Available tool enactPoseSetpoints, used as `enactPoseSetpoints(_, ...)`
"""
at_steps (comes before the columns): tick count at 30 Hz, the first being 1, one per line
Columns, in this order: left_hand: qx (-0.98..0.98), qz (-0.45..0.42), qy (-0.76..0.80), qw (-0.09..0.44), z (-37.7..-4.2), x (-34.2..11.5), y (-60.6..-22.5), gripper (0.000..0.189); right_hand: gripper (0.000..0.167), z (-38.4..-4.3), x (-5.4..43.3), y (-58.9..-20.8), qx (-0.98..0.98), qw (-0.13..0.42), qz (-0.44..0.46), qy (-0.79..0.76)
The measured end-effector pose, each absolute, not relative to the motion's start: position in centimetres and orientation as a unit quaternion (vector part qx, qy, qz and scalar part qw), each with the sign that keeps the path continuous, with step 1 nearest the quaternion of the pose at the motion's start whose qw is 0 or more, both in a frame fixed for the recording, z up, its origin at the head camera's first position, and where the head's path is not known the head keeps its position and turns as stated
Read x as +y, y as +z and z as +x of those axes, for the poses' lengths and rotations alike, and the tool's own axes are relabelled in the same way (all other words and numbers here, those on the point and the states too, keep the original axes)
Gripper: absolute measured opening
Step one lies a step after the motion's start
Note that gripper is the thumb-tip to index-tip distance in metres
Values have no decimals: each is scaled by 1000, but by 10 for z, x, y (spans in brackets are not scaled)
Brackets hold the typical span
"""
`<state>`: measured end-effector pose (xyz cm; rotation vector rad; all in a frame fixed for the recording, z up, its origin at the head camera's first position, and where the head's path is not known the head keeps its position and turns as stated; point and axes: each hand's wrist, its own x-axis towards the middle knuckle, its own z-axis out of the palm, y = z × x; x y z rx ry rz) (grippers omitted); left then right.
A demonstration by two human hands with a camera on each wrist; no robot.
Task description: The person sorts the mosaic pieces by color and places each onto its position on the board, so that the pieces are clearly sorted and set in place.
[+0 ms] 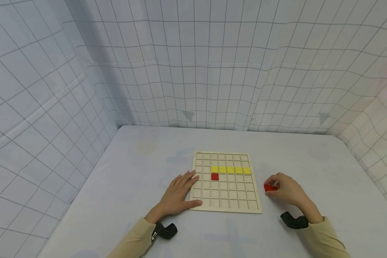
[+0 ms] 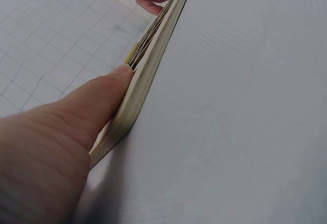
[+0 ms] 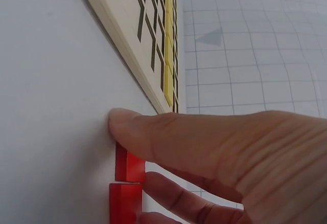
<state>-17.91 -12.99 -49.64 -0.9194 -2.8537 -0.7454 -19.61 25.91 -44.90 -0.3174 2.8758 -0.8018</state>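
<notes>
A pale wooden grid board lies flat on the table. A row of several yellow tiles fills part of one line of its squares, with one red tile just below the row's left end. My left hand rests on the board's left edge, fingers spread and thumb over the lower left corner. To the right of the board, my right hand pinches red tiles between thumb and fingers. The right wrist view shows two red pieces end to end at the fingers; the thumb partly hides one.
The white table is bounded by hanging white sheets with a grid pattern at the back and sides. Black wrist devices are strapped to both forearms.
</notes>
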Motion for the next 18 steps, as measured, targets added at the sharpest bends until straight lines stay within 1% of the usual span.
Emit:
enactPoseSetpoints(9,-927,-293,-235,18,-178,-130,-495,84,17,-198,258,-448,956,74,-104,-265)
enactPoseSetpoints(18,-925,-291,-242,12,-177,-129,-493,84,19,-199,256,-448,951,80,-104,-280)
